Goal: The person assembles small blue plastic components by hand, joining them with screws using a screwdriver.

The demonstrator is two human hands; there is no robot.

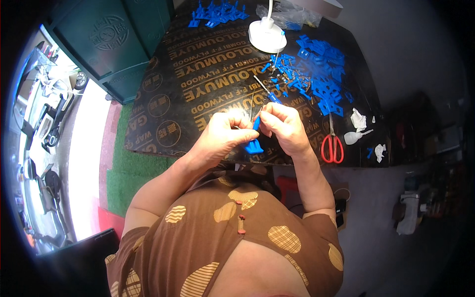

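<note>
Head view is showing both hands meeting over the near edge of a dark board (198, 74). The left hand (222, 136) is curling its fingers around a blue part (254, 143), whose wider end is sticking out below the fist. The right hand (284, 126), touching the left, is pinching the top of the same part between thumb and forefinger. Just beyond the knuckles a screwdriver (264, 89) is lying on the board. Farther out a white lamp base (267, 34) is standing, and a blue pile (316, 74) is spreading to its right. Right of the right hand, red scissors (332, 143) are lying near white scraps (358, 121).
</note>
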